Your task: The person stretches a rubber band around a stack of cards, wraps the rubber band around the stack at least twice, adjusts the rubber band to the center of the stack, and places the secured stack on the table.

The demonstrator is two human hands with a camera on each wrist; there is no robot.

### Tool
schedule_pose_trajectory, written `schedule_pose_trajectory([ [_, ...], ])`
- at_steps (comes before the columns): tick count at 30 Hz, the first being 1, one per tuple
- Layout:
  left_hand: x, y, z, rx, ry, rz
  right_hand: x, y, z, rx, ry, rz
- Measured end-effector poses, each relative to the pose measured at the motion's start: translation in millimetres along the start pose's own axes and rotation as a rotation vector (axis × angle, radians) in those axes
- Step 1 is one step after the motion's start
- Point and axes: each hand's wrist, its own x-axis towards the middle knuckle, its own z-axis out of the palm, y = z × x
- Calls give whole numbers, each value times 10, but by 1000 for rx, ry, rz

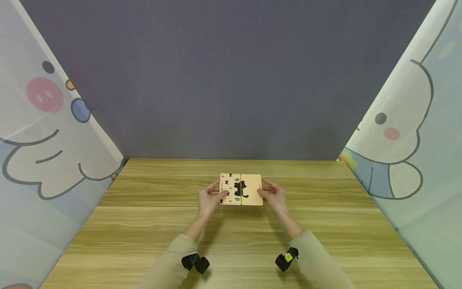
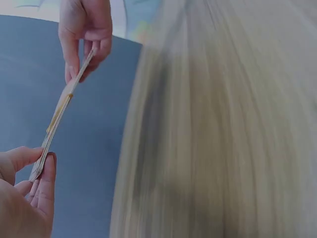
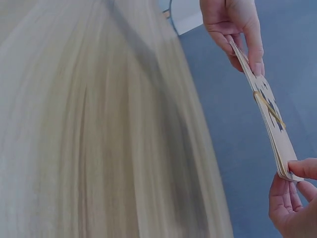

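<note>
Above the table, a small cream notebook (image 1: pixel 252 197) with rounded corners is held up by both hands. A black cat and thin lines with small cats and green leaves are printed on its face. Round its middle runs a narrow yellow band (image 3: pixel 270 110). My left hand (image 1: pixel 208 201) pinches the left edge, thumb on the face and fingers behind. At the opposite edge, my right hand (image 1: pixel 276 199) pinches it the same way. Edge-on in the left wrist view, the notebook (image 2: pixel 55 121) shows as a thin, tilted stack of layers.
The wood-grain table (image 1: pixel 151 224) spreads beneath both hands. A dark grey panel (image 1: pixel 231 80) rises behind it. Cartoon-printed curtains (image 1: pixel 39 160) stand at the left and right. Black wrist cameras (image 1: pixel 195 263) sit on both sleeves.
</note>
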Motion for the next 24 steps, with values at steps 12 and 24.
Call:
schedule_pose_trajectory([
  [12,248,-275,23,214,19,57,-212,-494,146,-98,-4,81],
  [24,370,-456,82,348,38,15,-155,-517,247,-130,29,191],
])
